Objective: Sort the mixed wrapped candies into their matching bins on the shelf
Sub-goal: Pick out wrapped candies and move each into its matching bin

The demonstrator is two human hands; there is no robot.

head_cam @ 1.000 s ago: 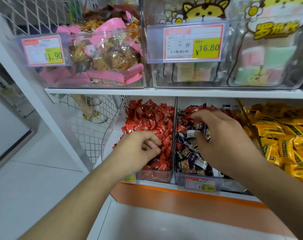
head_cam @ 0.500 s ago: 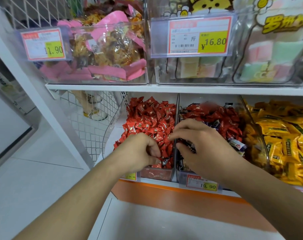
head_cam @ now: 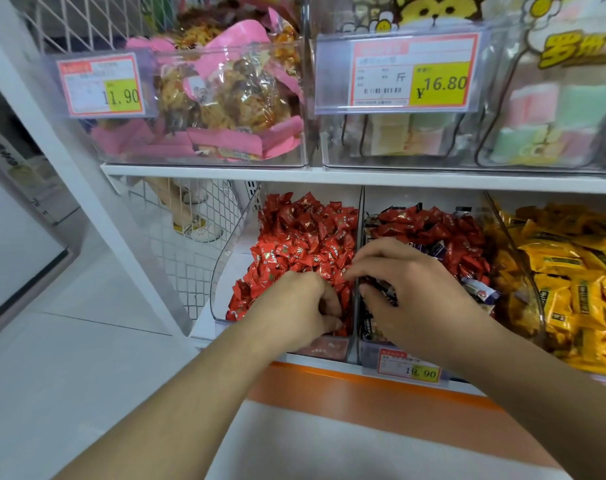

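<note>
A clear bin (head_cam: 225,271) on the lower shelf is piled with red wrapped candies (head_cam: 305,237). To its right, the mixed bin (head_cam: 367,355) holds red candies (head_cam: 433,230) at the back and dark blue and white ones (head_cam: 481,292) nearer the front. My left hand (head_cam: 301,317) is curled into a fist at the front of the red bin, closed over red candies. My right hand (head_cam: 412,296) hovers over the divider between the two bins. Its fingertips are pinched on a red candy above the red bin's edge.
A bin of yellow wrapped candies (head_cam: 571,271) stands to the right. The upper shelf (head_cam: 329,174) carries clear bins of pink-wrapped snacks (head_cam: 208,98) and pastel sweets (head_cam: 536,126). A wire mesh panel (head_cam: 190,237) closes the shelf's left side. White floor lies at the lower left.
My right hand has lifted from deep in the mixed bin and moved left to the divider by the red bin. My left hand has stayed curled in the red bin.
</note>
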